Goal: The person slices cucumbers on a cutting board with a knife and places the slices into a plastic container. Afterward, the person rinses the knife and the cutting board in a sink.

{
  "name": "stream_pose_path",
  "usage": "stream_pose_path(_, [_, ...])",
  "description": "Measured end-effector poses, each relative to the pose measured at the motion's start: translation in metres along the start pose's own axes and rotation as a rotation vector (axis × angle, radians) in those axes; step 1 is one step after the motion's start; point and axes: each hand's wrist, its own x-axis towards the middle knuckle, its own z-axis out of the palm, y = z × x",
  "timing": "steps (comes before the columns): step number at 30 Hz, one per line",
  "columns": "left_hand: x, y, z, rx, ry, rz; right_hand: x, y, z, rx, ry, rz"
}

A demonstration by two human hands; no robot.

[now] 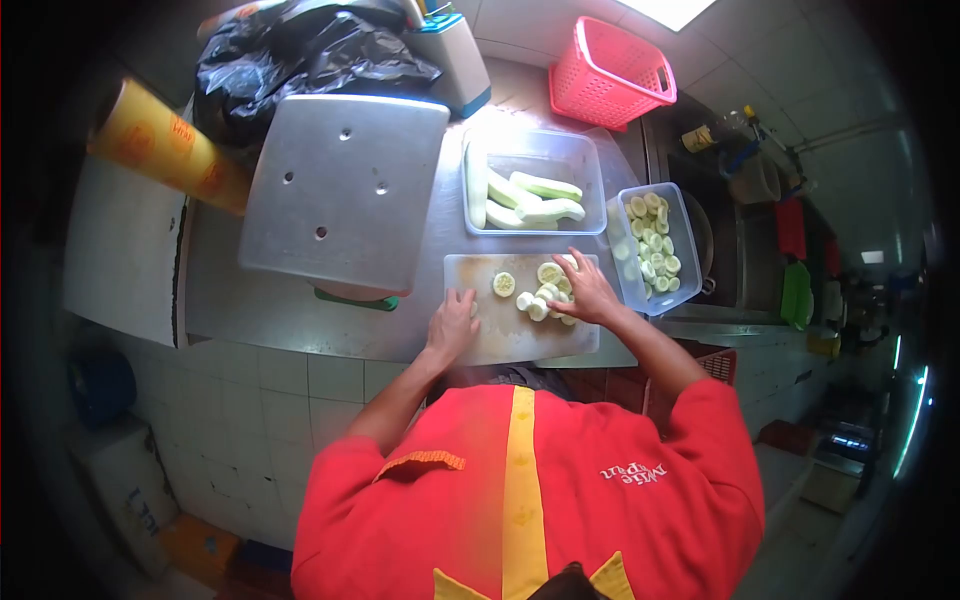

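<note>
A pale cutting board [480, 343] lies at the counter's front edge, its surface stained brown. My left hand [455, 322] is at the board's left edge, fingers close together and closed over that edge. On the board's right half is a pile of peeled cucumber slices [540, 304]. My right hand [590, 292] reaches over this pile from the right, thumb and fingers curved around some of the slices. One larger round slice [504, 285] lies apart, between the two hands. No knife can be made out on the board.
Behind the board, a clear plastic tub [535, 232] holds several whole peeled cucumbers. Slices fill another tub [688, 290] on the right. A metal lid-like slab [345, 205], a yellow film roll [170, 145], a black bag [300, 70], a knife block [455, 65] and a pink basket [610, 80] surround them.
</note>
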Motion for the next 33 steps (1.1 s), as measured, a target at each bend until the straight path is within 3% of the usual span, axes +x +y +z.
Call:
stream_pose_path(5, [0.012, 0.003, -0.004, -0.006, -0.034, -0.014, 0.003, 0.013, 0.035, 0.23, 0.003, 0.226])
stream_pose_path(18, [0.057, 0.021, 0.026, -0.102, 0.061, -0.134, -0.004, 0.004, 0.057, -0.004, 0.113, -0.068])
stream_pose_path(25, [0.047, 0.071, 0.017, 0.092, -0.007, 0.003, 0.008, 0.006, 0.062, 0.101, 0.278, -0.181])
stream_pose_path(27, [0.048, 0.08, 0.011, 0.227, -0.134, 0.038, 0.013, 0.002, 0.066, 0.124, 0.301, -0.203])
stream_pose_path(33, [0.06, 0.064, 0.028, 0.171, -0.096, 0.024, 0.026, -0.001, 0.066, 0.112, 0.273, -0.269])
